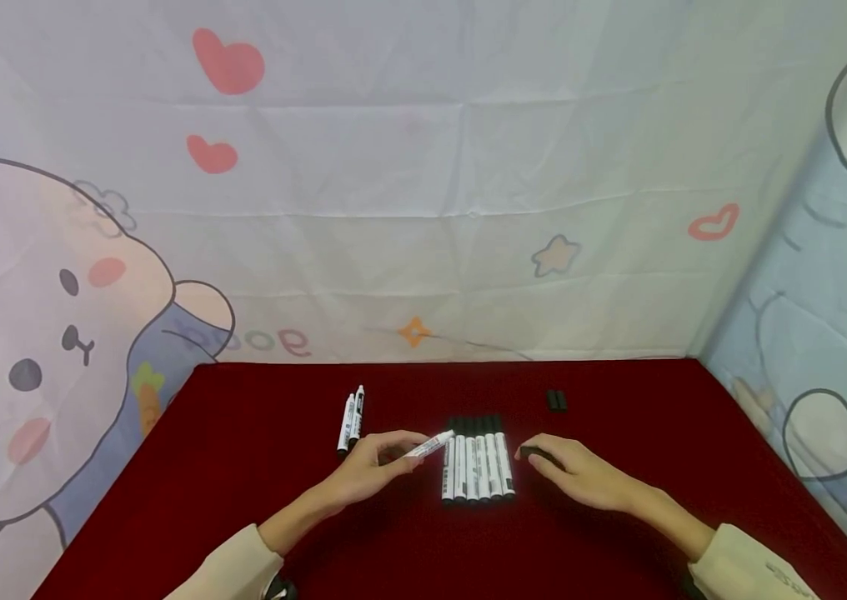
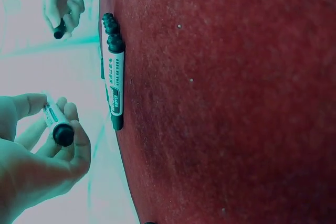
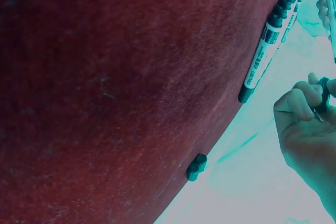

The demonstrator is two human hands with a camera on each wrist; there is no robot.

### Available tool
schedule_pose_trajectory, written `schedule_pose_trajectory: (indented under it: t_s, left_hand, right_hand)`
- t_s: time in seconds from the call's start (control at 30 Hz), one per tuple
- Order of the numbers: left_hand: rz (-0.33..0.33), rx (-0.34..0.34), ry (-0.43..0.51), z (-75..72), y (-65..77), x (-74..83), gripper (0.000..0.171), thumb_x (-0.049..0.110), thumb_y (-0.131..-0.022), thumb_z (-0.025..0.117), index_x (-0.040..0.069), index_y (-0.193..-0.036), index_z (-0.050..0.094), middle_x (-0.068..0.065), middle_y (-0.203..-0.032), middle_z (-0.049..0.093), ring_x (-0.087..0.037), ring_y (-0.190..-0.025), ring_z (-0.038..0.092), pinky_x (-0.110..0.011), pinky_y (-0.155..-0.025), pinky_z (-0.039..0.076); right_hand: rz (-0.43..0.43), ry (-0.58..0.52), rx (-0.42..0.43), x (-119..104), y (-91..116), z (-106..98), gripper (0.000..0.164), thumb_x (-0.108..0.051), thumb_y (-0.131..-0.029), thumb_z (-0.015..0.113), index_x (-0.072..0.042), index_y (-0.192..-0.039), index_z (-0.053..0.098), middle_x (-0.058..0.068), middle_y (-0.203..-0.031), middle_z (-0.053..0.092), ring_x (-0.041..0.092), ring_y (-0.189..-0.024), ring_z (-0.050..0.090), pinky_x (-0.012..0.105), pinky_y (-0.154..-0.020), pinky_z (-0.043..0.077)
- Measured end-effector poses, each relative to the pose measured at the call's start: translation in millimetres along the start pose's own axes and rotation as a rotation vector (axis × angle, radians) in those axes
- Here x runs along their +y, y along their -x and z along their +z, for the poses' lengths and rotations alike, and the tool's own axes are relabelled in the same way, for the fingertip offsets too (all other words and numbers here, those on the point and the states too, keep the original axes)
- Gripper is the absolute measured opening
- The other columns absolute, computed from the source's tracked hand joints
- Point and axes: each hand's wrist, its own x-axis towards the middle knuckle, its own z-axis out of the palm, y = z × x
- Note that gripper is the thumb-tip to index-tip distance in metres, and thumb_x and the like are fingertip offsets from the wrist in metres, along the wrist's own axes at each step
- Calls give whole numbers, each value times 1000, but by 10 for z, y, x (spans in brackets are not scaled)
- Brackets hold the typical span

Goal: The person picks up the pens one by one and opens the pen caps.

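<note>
My left hand (image 1: pixel 369 468) pinches a white marker (image 1: pixel 431 444) between thumb and fingers. Its bare tip points right and slightly up, over the left edge of a row of capped markers (image 1: pixel 478 468). In the left wrist view, the black end (image 2: pixel 64 135) of that marker faces the camera. To the right of the row, my right hand (image 1: pixel 581 475) holds a black marker cap (image 1: pixel 539 454) in curled fingers. The right wrist view shows the cap (image 3: pixel 324 95) partly hidden by the fingers.
Two uncapped white markers (image 1: pixel 351 421) lie side by side beyond the left hand. Two loose black caps (image 1: pixel 556 401) sit together at the back right. Everything lies on a dark red cloth (image 1: pixel 408 550), with a printed fabric backdrop (image 1: pixel 468 183) behind it.
</note>
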Motion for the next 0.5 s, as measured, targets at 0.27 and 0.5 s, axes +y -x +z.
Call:
schedule_pose_trajectory:
  t_s: [0.27,0.5]
  left_hand:
    - [-56,32,13,-33,8,-26,29,15,-96,70,7,-124,69,-22,-105,73,-18,-83,66,-20,-65,49]
    - [-67,-8,102,-80,26,-41,38,12,-93,74,5,-129,66,-17,-105,73,-26,-86,72,-26,-65,56]
  right_hand:
    - [-72,-11,-24,52,24,16,29,-26,-107,54,-8,-125,70,-9,-102,60,-1,-85,47,20,-73,47]
    - [-78,30,-13,59,42,37,28,-32,-105,59,-15,-123,71,-10,-101,56,3,-86,47,21,-73,46]
